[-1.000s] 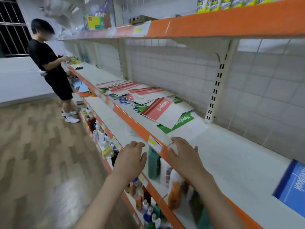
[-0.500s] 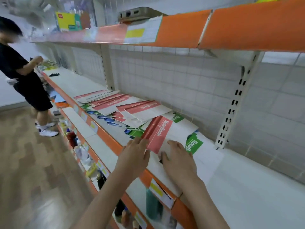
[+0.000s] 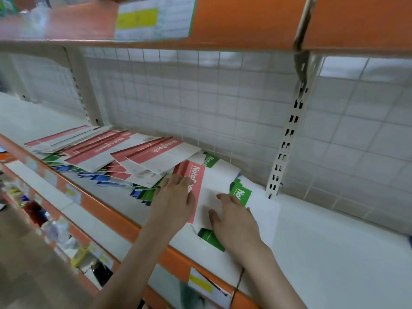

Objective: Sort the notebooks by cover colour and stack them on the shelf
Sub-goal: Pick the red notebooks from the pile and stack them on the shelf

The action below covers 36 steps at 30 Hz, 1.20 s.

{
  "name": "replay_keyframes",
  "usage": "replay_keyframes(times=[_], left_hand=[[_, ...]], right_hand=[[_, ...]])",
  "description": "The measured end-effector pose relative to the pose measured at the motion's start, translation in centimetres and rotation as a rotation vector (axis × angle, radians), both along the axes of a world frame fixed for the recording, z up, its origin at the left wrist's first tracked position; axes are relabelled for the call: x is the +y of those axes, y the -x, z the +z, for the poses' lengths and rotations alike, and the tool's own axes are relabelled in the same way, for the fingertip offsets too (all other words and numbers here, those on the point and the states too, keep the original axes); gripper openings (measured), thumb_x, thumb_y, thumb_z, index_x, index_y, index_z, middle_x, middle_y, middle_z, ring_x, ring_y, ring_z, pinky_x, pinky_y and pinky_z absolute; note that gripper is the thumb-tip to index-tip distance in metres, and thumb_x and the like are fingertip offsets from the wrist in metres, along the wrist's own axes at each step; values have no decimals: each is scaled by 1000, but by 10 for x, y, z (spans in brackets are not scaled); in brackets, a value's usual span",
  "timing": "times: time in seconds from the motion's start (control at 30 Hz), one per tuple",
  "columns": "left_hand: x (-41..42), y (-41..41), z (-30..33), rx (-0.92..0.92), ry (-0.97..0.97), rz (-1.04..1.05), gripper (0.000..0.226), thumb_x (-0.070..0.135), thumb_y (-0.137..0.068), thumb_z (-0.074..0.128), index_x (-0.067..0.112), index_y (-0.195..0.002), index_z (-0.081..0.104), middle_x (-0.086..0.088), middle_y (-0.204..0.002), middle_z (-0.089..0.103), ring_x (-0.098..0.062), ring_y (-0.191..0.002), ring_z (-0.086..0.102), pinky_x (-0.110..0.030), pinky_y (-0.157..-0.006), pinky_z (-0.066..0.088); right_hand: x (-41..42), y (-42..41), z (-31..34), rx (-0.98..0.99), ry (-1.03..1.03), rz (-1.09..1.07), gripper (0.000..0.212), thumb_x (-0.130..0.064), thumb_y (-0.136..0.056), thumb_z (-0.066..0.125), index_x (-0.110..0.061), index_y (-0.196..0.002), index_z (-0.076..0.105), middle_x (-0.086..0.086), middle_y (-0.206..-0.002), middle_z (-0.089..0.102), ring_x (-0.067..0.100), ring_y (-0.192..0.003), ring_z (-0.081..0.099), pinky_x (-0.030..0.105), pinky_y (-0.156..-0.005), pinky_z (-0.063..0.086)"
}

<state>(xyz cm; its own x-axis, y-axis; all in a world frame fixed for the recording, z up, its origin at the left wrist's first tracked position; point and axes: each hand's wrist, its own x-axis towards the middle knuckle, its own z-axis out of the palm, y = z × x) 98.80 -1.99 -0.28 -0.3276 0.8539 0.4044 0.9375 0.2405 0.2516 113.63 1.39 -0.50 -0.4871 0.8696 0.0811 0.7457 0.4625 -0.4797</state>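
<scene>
Both hands flat, fingers spread, holding nothing: left hand [image 3: 176, 195] & right hand [image 3: 231, 217] press the red notebook [image 3: 196, 175], prob. to slide it off green ones [image 3: 242, 194] w/o scattering pile.

Head camera looks down, seemingly close, at shelf [image 3: 323, 253].

You see paper notebooks [image 3: 156, 161] with smooth, faintly glossy covers. Your shelf [image 3: 334, 253] looks like smooth matt painted metal, backed by glossy tiles [image 3: 223, 97].
</scene>
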Motion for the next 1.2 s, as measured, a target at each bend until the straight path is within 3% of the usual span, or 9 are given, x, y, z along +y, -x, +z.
replay_keyframes(times=[0.37,0.5,0.6,0.7,0.87,1.03,1.13,1.2], left_hand=[[30,72,10,11,66,-111,31,22,-95,43,22,-126,50,2,-126,49,-15,-116,46,-33,-97,45],[41,106,16,27,83,-188,34,21,-95,43,24,-127,51,4,-128,50,-14,-118,47,-32,-98,43],[48,127,16,-7,83,-268,34,22,-95,44,25,-127,53,4,-127,50,-14,-116,48,-31,-96,43],[56,138,15,-11,87,-346,32,24,-96,44,25,-127,54,5,-125,51,-13,-112,49,-30,-96,43],[68,140,6,51,103,-434,30,29,-95,43,25,-120,60,6,-122,54,-13,-111,49,-30,-98,41],[78,140,-3,72,78,-422,31,39,-96,40,31,-122,56,12,-122,48,-10,-116,41,-29,-98,32],[80,146,-9,11,85,-451,34,35,-95,41,35,-127,52,15,-119,43,-6,-115,36,-28,-96,27],[81,150,-10,-24,123,-485,39,35,-93,42,37,-131,49,17,-119,40,-6,-116,33,-28,-96,25]], right_hand=[[15,81,10,30,-23,-108,31,-29,-92,39,-15,-118,50,6,-118,55,29,-108,55,39,-97,41],[17,115,11,0,-28,-175,39,-44,-93,42,-16,-120,49,5,-120,55,27,-109,52,35,-84,42],[21,132,10,-75,-22,-247,54,-55,-89,45,-16,-127,45,5,-125,52,26,-117,45,38,-87,43],[24,136,10,-65,-19,-312,52,-57,-87,48,-18,-122,47,3,-120,54,25,-114,45,37,-84,44],[28,131,6,-38,-45,-406,40,-51,-87,49,-19,-112,49,3,-105,62,26,-100,56,33,-76,46],[33,120,9,-101,-160,-423,39,-27,-94,41,-17,-132,36,7,-96,65,28,-86,63,31,-64,43],[37,112,16,24,-172,-433,48,-11,-94,37,-18,-141,29,9,-81,62,23,-64,55,28,-52,40],[37,110,21,94,-159,-417,48,-6,-94,37,-18,-140,37,7,-77,61,12,-52,44,24,-46,32]])
